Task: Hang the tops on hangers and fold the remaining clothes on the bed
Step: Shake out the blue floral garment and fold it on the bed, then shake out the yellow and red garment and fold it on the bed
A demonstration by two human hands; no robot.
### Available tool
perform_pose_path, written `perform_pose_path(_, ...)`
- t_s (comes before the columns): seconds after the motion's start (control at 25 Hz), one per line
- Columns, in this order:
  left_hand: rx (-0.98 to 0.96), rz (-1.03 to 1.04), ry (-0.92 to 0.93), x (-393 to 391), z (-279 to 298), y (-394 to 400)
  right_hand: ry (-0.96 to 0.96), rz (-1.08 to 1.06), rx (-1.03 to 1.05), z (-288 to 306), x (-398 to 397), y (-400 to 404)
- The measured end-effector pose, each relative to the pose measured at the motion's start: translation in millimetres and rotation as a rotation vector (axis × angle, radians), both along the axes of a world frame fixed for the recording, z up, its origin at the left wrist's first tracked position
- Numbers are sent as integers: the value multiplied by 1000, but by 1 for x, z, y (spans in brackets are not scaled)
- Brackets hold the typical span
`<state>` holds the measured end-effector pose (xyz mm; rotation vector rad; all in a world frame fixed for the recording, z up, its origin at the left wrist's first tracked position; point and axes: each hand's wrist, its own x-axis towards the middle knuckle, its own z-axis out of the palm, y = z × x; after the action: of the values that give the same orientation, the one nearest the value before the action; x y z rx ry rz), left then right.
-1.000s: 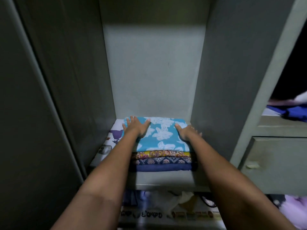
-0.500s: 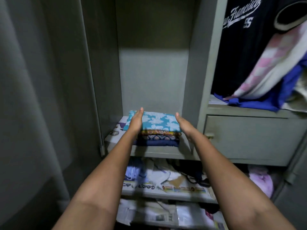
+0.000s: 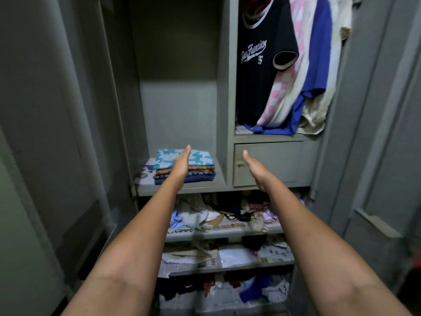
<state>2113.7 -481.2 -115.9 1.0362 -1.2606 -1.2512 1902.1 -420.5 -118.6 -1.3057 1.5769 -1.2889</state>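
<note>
A stack of folded clothes (image 3: 198,159), topped by a blue cloth with white flowers, sits on the left shelf (image 3: 218,187) of a grey metal wardrobe. My left hand (image 3: 182,165) reaches out in front of the stack with straight fingers and holds nothing. My right hand (image 3: 254,168) is stretched out with its fingers straight too, in front of the small locker door (image 3: 280,163), away from the stack. Several tops hang in the upper right compartment: a navy printed T-shirt (image 3: 262,65), a pink checked top (image 3: 293,71) and a blue shirt (image 3: 319,53).
Lower shelves (image 3: 227,233) are lined with newspaper and hold loose clothes and papers. The wardrobe doors stand open on the left (image 3: 57,133) and on the right (image 3: 387,133). The space above the folded stack is bare.
Both hands have come off the folded stack and drawn back from the shelf. The view has pulled back and up, so the hanging tops and lower shelves now show.
</note>
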Motion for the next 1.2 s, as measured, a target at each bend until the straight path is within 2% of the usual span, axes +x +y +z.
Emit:
perform_pose_path(0.16, 18, -159, 12, -47, 0, 20, -19, -138, -3, 2, -30, 63)
perform_pose_path(0.24, -46, -239, -33, -77, 3, 44, -47, -215, -44, -1, -49, 97)
perform_pose_path(0.36, -98, -422, -28, -128, 9, 89, -29, -398, -121, 1, -75, 165)
perform_pose_path(0.44, -97, -547, -1, -162, 12, 116, -7, -553, -83, 6, -80, 219)
perform_pose_path(0.56, -77, -798, 63, -213, 13, 170, 5, -738, -112, 2, -102, 298)
perform_pose_path(0.76, -111, -1114, 21, -259, 19, 282, -8, -1011, -59, 10, -106, 425)
perform_pose_path(0.88, -143, -1206, 21, -287, 23, 321, 40, -1166, -43, 11, -133, 479)
perform_pose_path(1.2, -125, -1331, 67, -384, 16, 368, 36, -1237, 23, 0, -211, 537)
